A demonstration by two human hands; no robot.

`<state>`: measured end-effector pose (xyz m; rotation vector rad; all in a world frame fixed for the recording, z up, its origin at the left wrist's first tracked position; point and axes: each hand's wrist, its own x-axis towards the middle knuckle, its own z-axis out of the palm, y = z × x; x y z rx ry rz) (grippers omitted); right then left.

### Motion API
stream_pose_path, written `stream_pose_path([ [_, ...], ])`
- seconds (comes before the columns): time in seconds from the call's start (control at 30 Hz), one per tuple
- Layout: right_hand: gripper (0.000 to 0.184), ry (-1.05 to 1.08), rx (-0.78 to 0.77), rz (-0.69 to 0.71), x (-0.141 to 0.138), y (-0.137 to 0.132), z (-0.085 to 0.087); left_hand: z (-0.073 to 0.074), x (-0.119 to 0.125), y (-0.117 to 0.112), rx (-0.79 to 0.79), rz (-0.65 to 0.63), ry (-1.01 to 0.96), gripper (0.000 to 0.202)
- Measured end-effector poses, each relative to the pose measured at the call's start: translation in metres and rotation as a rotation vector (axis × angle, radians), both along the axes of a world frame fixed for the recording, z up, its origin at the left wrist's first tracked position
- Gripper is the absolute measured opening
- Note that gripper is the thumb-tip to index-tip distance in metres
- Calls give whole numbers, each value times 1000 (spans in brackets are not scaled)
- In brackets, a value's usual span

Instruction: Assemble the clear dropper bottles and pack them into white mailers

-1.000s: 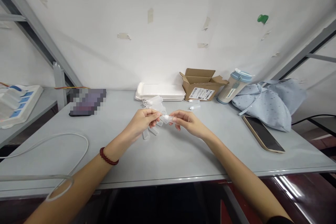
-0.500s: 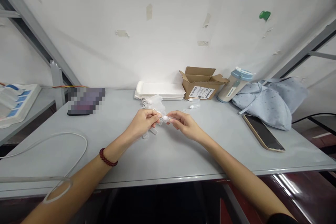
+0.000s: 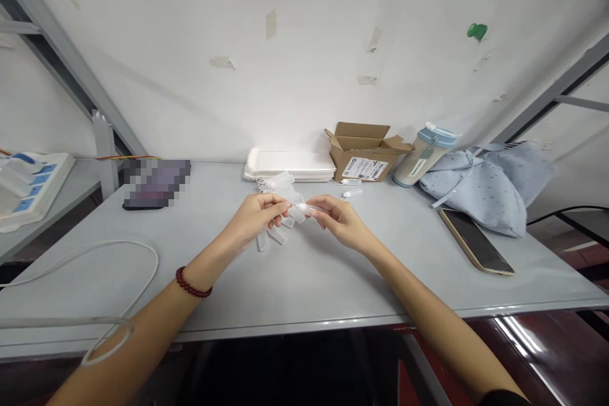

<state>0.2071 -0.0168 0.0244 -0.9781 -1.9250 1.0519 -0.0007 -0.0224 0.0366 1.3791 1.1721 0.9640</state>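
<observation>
Over the middle of the table, my right hand holds a small clear plastic bottle with a white cap, its capped end pointing left. My left hand is closed in a pinch just left of that cap; what lies between its fingertips is too small to make out. Behind and below my left hand lies a loose pile of translucent plastic pieces, some with thin loops at their ends. Two similar small bottles lie on the table beyond my right hand.
At the back stand a stack of white trays, an open cardboard box and a tumbler. To the right are a light blue cloth bag and a phone. A pixelated dark object and a white cable lie left.
My hands have drawn slightly apart, and a gap shows between my left fingertips and the bottle's cap. More of the pile shows under my left hand.
</observation>
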Motion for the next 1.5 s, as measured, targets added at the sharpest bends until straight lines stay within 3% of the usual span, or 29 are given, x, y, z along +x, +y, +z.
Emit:
stream_pose_path([
  [0.53, 25, -28, 51, 15, -2, -4, -2, -4, 2, -1, -3, -39, 4, 25],
  [1.17, 30, 6, -1, 43, 1, -1, 1, 3, 2, -3, 41, -12, 48, 21],
  [1.23, 30, 11, 13, 2, 5, 0, 6, 6, -3, -1, 49, 12, 19, 21],
  [1.37, 29, 9, 109, -228, 21, 12, 10, 11, -19, 7, 69, 131, -53, 18],
  [1.5, 17, -169, 342, -388, 43, 34, 1, 11, -35, 15, 61, 209, -34, 18],
])
